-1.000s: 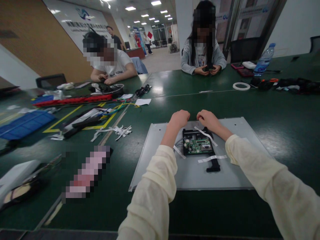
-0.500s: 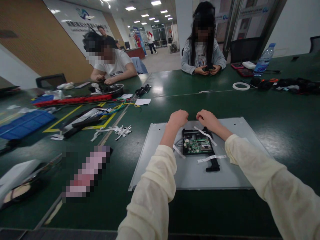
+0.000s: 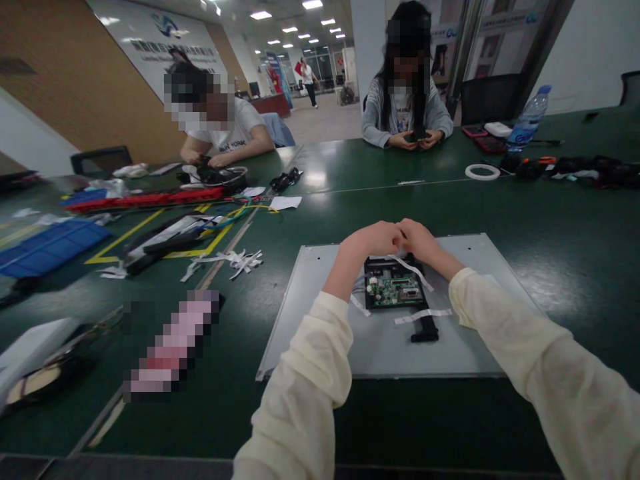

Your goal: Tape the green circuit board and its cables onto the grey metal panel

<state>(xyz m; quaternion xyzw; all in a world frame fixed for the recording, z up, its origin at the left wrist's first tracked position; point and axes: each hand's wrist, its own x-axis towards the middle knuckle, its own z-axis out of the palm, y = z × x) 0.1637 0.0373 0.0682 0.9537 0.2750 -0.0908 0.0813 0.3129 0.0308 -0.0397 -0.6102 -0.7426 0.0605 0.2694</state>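
Note:
A flat grey panel [image 3: 310, 340] lies on the green table. At its middle sits a black frame holding a green circuit board [image 3: 390, 291], with strips of white tape [image 3: 423, 316] stuck around it. Over the panel's far edge, my left hand [image 3: 380, 238] and my right hand [image 3: 419, 238] meet, fingers curled and touching. Whatever may be between the fingertips is hidden behind the hands. A black arm-shaped part [image 3: 425, 330] extends from the frame toward me.
Torn white strips [image 3: 245, 262] and a pixelated pink item [image 3: 175, 347] lie to the left. A blue crate [image 3: 50, 247] stands farther left. A white tape roll [image 3: 483, 172] and a water bottle [image 3: 529, 120] are at the far right. Two people sit across the table.
My left hand has moved right to meet my right hand, which has barely shifted. The panel stays where it was. A person in the far background has moved.

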